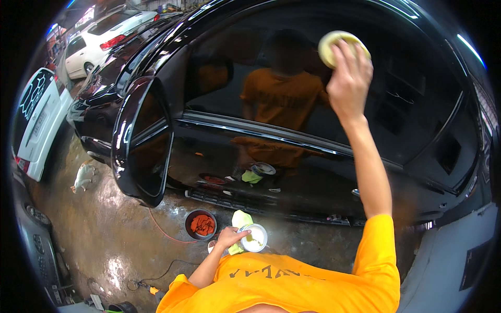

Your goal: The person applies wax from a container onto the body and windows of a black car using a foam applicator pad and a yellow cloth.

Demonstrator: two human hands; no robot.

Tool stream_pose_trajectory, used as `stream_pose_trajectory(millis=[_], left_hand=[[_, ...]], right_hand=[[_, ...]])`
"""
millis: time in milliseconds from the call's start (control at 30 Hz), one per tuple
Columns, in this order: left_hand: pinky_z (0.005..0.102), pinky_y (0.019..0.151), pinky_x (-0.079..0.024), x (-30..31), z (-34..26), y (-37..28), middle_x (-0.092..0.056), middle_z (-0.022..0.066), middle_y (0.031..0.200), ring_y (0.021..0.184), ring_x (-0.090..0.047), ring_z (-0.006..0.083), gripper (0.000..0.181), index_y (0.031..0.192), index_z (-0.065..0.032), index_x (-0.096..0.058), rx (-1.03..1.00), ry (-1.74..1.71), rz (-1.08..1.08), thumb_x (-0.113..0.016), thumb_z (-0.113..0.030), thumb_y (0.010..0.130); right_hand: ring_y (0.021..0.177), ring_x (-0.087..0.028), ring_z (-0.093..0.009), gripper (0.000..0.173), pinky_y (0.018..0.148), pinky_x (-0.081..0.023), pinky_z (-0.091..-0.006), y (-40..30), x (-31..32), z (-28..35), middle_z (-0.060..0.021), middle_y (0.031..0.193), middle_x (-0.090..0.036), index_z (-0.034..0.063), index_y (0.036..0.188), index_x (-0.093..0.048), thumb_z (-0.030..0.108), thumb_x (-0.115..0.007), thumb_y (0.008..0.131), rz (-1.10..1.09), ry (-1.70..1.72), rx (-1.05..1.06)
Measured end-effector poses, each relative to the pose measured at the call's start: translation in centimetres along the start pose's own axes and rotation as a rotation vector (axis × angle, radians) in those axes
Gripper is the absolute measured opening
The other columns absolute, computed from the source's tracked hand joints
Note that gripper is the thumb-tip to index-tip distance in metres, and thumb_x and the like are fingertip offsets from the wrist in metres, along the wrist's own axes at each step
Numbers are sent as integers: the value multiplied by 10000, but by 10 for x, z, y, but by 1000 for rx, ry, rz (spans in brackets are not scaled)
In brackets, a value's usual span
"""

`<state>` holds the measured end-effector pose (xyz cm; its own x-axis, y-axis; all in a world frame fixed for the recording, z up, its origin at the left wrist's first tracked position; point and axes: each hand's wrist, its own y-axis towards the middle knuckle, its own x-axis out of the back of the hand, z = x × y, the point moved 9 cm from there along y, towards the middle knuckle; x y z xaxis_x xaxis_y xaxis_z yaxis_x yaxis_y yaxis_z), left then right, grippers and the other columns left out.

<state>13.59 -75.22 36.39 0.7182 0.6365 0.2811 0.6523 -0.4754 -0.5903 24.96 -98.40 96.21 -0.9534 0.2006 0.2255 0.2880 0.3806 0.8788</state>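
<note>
My right hand (350,80) is raised high, its fingers over a round pale-yellow applicator pad (328,49). The pad lies against the dark side window (250,51) of a glossy black car. Low in front of my chest, my left hand (231,236) grips a white tub (255,244) by its rim, thumb over the edge. A whitish substance shows inside the tub. Beside the tub, a lime-green cloth (241,218) hangs by the same hand. The car's door panel (313,180) mirrors the tub, the cloth and an orange shirt.
A black side mirror (145,141) juts out at the left. On the wet floor stands a dark bucket (200,224) of orange cloths, beside a red hose (164,233). A cable (164,272) trails nearby. Further left are a white-and-orange cat (83,176) and parked cars (43,125).
</note>
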Motion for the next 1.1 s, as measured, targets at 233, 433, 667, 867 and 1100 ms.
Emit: stream_pose_trajectory(millis=[233, 433, 667, 867, 1100], left_hand=[[388, 891, -525, 23, -16, -2, -733, 208, 969, 976, -707, 318, 766, 1002, -35, -769, -43, 87, -241, -731, -702, 628], [381, 841, -540, 16, -47, -16, -738, 192, 906, 897, -722, 308, 714, 989, -32, -768, -53, 58, -122, -738, -663, 657], [351, 732, -537, -4, -8, -21, -723, 158, 761, 749, -717, 257, 698, 883, 12, -758, 11, 25, -119, -723, -663, 707], [359, 746, -533, -6, 30, -13, -722, 156, 771, 797, -720, 255, 722, 858, 4, -763, 113, 43, -132, -697, -699, 707], [368, 824, -529, -9, -83, -3, -734, 184, 870, 882, -715, 272, 730, 947, 0, -762, -17, 281, 33, -700, -685, 702]], right_hand=[[1229, -471, -306, 350, 1048, -320, -471, 39, -83, 218, -88, 1294, -563, 47, 1114, -689, 209, -589, 821, -12, 183, 221], [1302, -441, -257, 408, 1106, -307, -458, -33, -79, 269, -46, 1280, -557, 63, 1135, -679, 217, -640, 759, 150, 255, 422], [1249, -549, -198, 274, 1127, -325, -463, -117, 7, 43, -19, 1197, -631, 140, 1091, -702, 151, -642, 823, 268, 279, 309], [1338, -458, -382, 443, 1110, -330, -527, -100, 104, -264, -146, 1424, -535, 66, 1331, -586, 34, -539, 892, -224, -230, -433], [1123, -578, -352, 373, 1035, -375, -497, 1, 15, -38, -170, 1187, -652, 15, 1191, -648, 78, -541, 840, -235, 107, -327]])
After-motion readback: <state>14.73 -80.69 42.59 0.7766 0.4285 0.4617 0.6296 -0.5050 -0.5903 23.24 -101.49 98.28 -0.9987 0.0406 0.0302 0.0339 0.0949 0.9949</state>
